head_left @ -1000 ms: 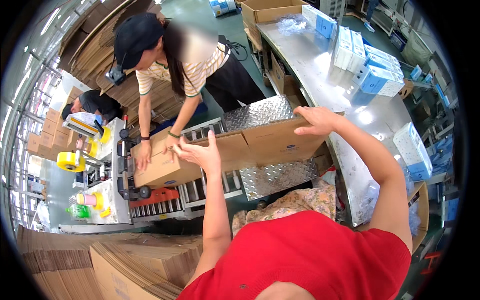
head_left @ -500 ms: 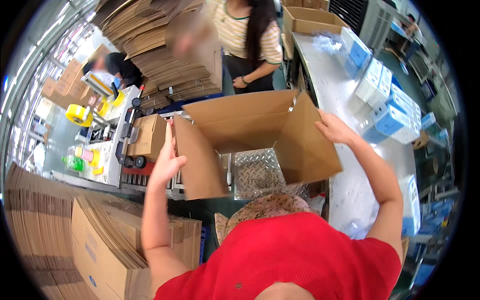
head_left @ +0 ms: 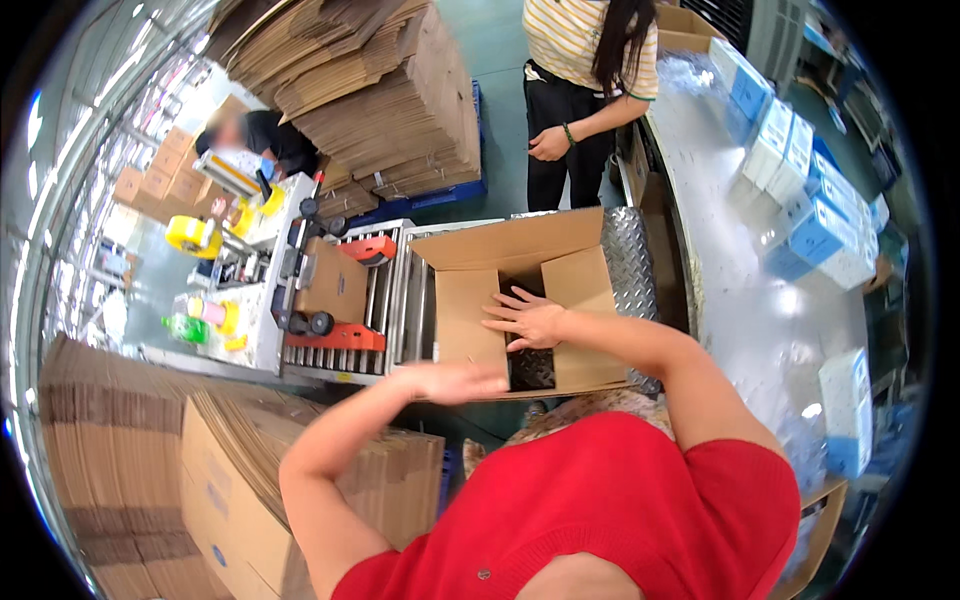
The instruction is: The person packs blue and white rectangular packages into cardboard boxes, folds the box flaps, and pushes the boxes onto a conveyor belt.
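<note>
A brown cardboard box [head_left: 470,300] stands in front of me, where the rollers meet the metal plate. Its left and right flaps are folded inward, with a dark gap between them, and the far flap sticks up and outward. Over that gap my right hand [head_left: 530,320] lies with fingers spread, touching the right flap at the wrist side. My left hand [head_left: 455,382] is slightly blurred, stretched flat along the box's near edge by the left flap. Neither hand grips anything.
Left of the box, a roller conveyor [head_left: 395,300] carries another box [head_left: 335,283] in a taping machine with orange guides. Flattened cartons [head_left: 240,480] are stacked near left and far left. Blue-and-white packs [head_left: 820,230] stand on the metal table [head_left: 730,290]. A co-worker [head_left: 580,110] stands beyond.
The box has gone from being held up by both hands, open through the bottom, to resting down. Its side flaps have folded inward, and both hands have let go of its sides.
</note>
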Tool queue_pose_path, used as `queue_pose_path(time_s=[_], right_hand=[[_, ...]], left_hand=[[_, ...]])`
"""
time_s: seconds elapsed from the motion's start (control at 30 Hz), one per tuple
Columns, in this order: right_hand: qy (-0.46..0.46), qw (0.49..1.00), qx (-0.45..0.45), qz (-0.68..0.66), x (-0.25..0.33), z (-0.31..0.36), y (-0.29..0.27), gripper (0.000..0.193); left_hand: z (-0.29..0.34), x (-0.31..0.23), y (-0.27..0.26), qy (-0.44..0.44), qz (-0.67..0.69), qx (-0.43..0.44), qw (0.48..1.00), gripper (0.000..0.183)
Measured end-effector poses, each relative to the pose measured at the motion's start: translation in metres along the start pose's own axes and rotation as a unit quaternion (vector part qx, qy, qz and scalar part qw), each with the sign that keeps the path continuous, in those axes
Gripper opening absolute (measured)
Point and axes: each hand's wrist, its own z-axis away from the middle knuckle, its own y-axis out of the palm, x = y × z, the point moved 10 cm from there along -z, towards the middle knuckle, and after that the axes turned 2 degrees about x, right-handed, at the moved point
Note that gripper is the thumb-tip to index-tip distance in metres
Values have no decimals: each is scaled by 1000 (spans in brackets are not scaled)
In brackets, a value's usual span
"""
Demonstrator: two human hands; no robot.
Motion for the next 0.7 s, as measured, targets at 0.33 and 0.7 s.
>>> queue_pose_path(time_s=[0.33, 0.7], right_hand=[[286, 935, -208, 37, -115, 16, -204, 52], [486, 852, -132, 145, -102, 211, -76, 52]], left_hand=[[-49, -27, -68, 79, -321, -461, 823, 34], [34, -16, -106, 195, -70, -731, 651, 25]])
